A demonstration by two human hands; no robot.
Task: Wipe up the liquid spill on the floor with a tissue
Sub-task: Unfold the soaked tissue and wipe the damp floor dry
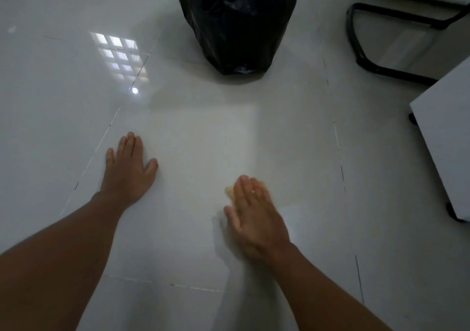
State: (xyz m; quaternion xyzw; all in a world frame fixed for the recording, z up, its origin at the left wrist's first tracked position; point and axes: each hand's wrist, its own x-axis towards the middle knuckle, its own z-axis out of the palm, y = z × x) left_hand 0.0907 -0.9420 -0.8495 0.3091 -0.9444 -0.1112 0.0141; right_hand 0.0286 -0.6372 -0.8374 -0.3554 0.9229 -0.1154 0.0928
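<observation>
1. The floor [203, 140] is glossy pale tile with thin grout lines; a window's grid of panes is reflected at upper left.
2. A black trash bag [232, 23] stands ahead, well apart from both hands. A black chair base [366, 51] and white furniture [445, 147] sit at the right.
3. The left hand [129, 168] lies flat on the tile, fingers extended and close together, thumb out, holding nothing.
4. The right hand [254, 211], blurred, presses palm-down with fingers straight and together on a yellowish tissue [230, 191], which peeks out beside the fingertips.
5. A faint wet sheen shows around that hand; the spill's edges cannot be told.
</observation>
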